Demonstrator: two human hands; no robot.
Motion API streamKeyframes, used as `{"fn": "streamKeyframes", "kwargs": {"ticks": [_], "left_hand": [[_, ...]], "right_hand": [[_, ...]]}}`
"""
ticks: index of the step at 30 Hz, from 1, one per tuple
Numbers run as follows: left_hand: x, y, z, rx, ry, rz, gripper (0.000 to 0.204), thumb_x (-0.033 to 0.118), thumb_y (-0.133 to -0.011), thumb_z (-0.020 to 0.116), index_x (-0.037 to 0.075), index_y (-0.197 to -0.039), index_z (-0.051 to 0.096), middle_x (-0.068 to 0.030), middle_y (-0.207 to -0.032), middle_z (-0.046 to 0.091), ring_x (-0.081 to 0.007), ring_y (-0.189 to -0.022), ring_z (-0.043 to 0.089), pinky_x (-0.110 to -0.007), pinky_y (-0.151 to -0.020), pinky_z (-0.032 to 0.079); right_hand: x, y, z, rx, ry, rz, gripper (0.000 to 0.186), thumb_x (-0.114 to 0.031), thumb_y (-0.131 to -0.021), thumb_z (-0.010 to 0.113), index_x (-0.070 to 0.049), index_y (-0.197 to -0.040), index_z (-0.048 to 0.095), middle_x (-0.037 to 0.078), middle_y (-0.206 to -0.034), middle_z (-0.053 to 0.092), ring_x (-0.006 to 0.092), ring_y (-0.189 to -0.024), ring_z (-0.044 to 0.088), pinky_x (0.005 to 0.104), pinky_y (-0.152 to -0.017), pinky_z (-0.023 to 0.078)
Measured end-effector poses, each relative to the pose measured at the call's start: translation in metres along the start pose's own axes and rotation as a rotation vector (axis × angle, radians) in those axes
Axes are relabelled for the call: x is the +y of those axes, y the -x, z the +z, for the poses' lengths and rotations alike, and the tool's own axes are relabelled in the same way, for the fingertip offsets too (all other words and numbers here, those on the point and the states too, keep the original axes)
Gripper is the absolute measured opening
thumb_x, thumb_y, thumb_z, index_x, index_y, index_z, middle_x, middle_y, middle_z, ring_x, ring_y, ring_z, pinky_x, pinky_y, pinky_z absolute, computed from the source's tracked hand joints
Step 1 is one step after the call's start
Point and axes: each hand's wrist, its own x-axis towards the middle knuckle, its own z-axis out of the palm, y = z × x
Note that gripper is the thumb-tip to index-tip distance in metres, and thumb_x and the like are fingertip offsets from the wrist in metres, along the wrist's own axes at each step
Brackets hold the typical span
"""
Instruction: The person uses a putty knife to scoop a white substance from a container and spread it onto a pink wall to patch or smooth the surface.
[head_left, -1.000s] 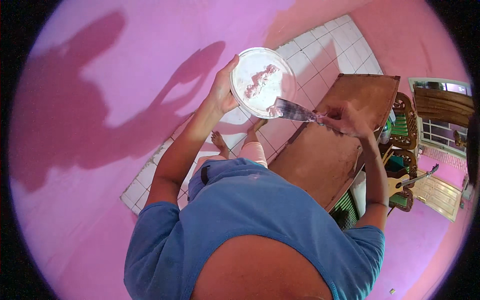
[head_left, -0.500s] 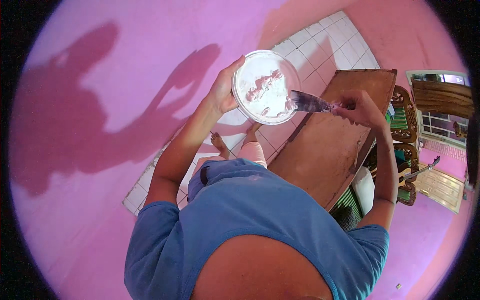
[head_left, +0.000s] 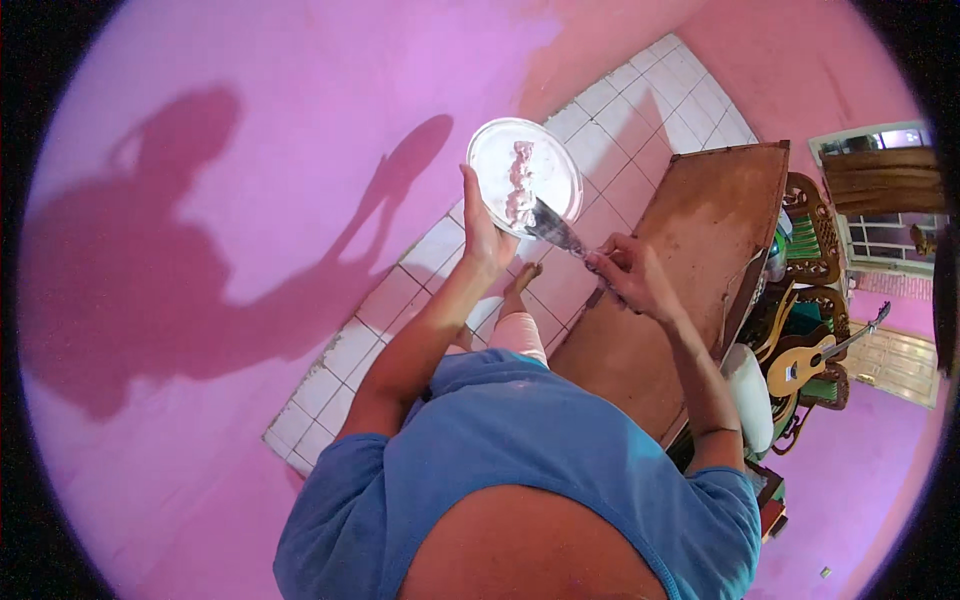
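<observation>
Left hand [head_left: 484, 240] clamps dish [head_left: 558, 172] at the rim, likely keeping paste [head_left: 521, 168] clear beyond the thumb; right hand [head_left: 632, 275] has fingers clamped on scraper [head_left: 558, 228], blade ahead of them.

A home's living room, shown by carved wooden chairs [head_left: 822, 222], guitar [head_left: 800, 360] and window [head_left: 888, 243].

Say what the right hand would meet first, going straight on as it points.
Led by its scraper, the right hand would likely meet pale paste on the round dish; scraper and paste appear to touch, though depth is unclear.
</observation>
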Motion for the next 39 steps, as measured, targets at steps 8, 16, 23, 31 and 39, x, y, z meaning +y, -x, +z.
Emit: {"fn": "streamKeyframes", "kwargs": {"ticks": [8, 16, 23, 31, 39], "left_hand": [[-0.007, 0.007, 0.033, -0.043, -0.020, -0.101, 0.078, 0.065, -0.092, 0.030, 0.005, -0.142, 0.031, -0.0107, -0.140, 0.041, -0.0242, -0.128, 0.040, -0.042, -0.109, 0.031], [0.008, 0.005, 0.056, -0.087, 0.051, -0.145, 0.074, 0.062, -0.095, 0.028, 0.006, -0.142, 0.030, -0.0126, -0.141, 0.040, -0.0255, -0.128, 0.040, -0.042, -0.110, 0.030], [0.008, -0.002, 0.062, -0.067, 0.016, -0.024, 0.074, 0.062, -0.094, 0.031, 0.006, -0.143, 0.029, -0.0118, -0.140, 0.040, -0.0238, -0.127, 0.042, -0.041, -0.108, 0.033], [0.009, 0.038, 0.054, -0.035, 0.026, -0.165, 0.076, 0.065, -0.092, 0.032, 0.005, -0.140, 0.035, -0.0137, -0.133, 0.047, -0.0230, -0.122, 0.047, -0.041, -0.103, 0.039], [-0.006, 0.035, 0.067, -0.119, -0.066, -0.141, 0.075, 0.062, -0.093, 0.034, 0.007, -0.145, 0.023, -0.0121, -0.141, 0.038, -0.0246, -0.130, 0.039, -0.041, -0.108, 0.035]], "right_hand": [[-0.004, 0.003, -0.021, 0.276, -0.008, -0.207, 0.022, -0.023, -0.090, 0.064, -0.001, -0.093, 0.061, 0.007, -0.065, 0.062, 0.0110, -0.048, 0.055, 0.0278, -0.044, 0.043], [-0.040, 0.012, -0.046, 0.687, 0.623, -0.574, 0.013, -0.015, -0.082, 0.065, -0.010, -0.095, 0.067, 0.008, -0.077, 0.064, 0.0241, -0.065, 0.064, 0.0343, -0.054, 0.050], [-0.033, 0.014, -0.034, 0.628, 0.954, -0.643, 0.021, -0.008, -0.076, 0.068, -0.013, -0.097, 0.067, 0.005, -0.074, 0.050, 0.0207, -0.066, 0.057, 0.0345, -0.051, 0.047], [-0.077, 0.056, -0.045, 0.501, 0.933, -0.579, 0.028, -0.005, -0.076, 0.060, -0.011, -0.104, 0.064, 0.010, -0.080, 0.051, 0.0272, -0.073, 0.058, 0.0403, -0.054, 0.051], [-0.098, 0.053, -0.041, 0.364, 1.186, -0.585, 0.021, -0.002, -0.071, 0.064, -0.007, -0.091, 0.062, 0.011, -0.082, 0.051, 0.0281, -0.073, 0.058, 0.0397, -0.058, 0.050]]}}
